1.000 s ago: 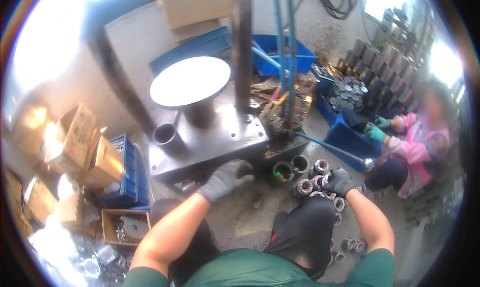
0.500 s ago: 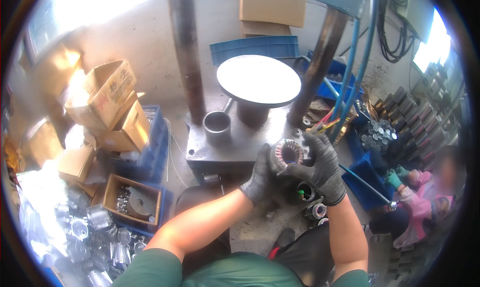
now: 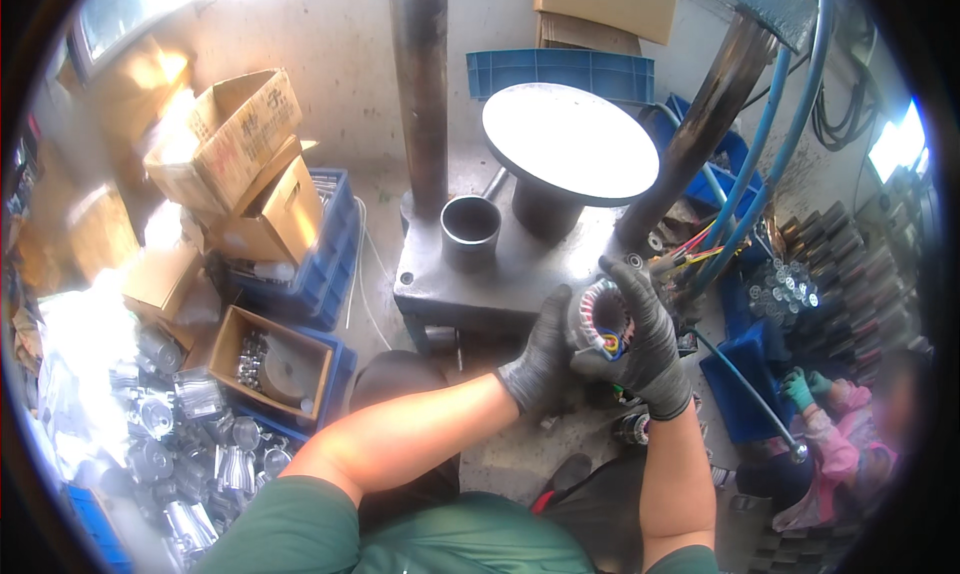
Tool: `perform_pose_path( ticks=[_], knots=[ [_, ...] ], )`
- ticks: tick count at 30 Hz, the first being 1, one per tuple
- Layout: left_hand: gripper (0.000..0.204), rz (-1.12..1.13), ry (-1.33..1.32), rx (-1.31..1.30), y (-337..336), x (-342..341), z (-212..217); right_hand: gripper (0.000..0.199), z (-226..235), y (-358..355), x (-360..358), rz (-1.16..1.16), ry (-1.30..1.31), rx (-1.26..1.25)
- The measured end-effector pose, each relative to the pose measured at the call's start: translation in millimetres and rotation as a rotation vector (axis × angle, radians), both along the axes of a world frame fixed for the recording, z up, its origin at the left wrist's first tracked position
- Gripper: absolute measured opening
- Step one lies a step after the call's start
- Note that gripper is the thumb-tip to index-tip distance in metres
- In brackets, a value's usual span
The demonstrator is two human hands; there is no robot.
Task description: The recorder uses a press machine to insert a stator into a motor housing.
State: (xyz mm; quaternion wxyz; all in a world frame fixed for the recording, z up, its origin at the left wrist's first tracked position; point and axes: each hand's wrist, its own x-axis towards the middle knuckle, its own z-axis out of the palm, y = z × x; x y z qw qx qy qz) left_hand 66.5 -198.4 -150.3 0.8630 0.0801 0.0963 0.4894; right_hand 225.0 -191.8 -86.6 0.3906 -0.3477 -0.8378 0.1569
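Observation:
A motor stator (image 3: pixel 590 314), a ring with pale and reddish coil windings inside and coloured wires at its near edge, is held before the press table's front edge. My gloved left hand (image 3: pixel 541 362) grips its left side. Around its right side and underneath, my gloved right hand (image 3: pixel 655 349) is closed, fingers pointing up. Just beyond them on the metal press table (image 3: pixel 450 292) stand an open steel cylinder (image 3: pixel 470 236) and a round plate (image 3: pixel 570 144) with a bright top, on a thick post.
On the left are cardboard boxes (image 3: pixel 225 154), a wooden box (image 3: pixel 270 364) of small metal parts and piled metal housings (image 3: pixel 190 444). Another stator (image 3: pixel 632 429) lies below my right hand. A blue bin (image 3: pixel 735 384) and a co-worker in pink (image 3: pixel 840 444) are at right.
The view has shifted, so the table sits further right. The stator has been turned in my hands, and its coloured wires now show at the near edge.

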Motion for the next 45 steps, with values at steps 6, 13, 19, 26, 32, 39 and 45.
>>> perform_pose_path(
  ticks=[6,13,19,26,32,39,45],
  knots=[
    [0.077,0.019,0.071,0.196,-7.4,7.3,-4.8,0.108,-12.1,2.6,8.8,0.148,0.200,-0.298],
    [0.074,-0.023,0.106,0.086,-7.3,3.1,-1.7,0.094,-28.1,2.7,8.1,0.147,0.315,-0.240],
    [0.067,-0.076,0.033,0.019,-5.6,-1.9,-3.0,0.095,-15.4,-5.2,-0.1,0.198,0.287,-0.209],
    [0.063,-0.204,0.091,-0.019,-5.7,-11.8,4.9,0.091,3.3,-20.8,-2.9,0.208,0.538,-0.706],
    [0.070,-0.156,0.028,0.049,-3.2,-2.6,-13.8,0.056,-28.1,-12.0,1.9,0.150,0.426,-0.292],
    [0.077,-0.071,0.088,0.021,-8.2,6.3,-6.1,0.110,-18.0,-8.1,9.4,0.103,0.155,-0.066],
    [0.081,-0.078,-0.071,-0.016,-0.1,6.5,-27.1,0.106,-21.9,-7.1,-12.5,-0.099,0.026,-0.060]
  ],
)
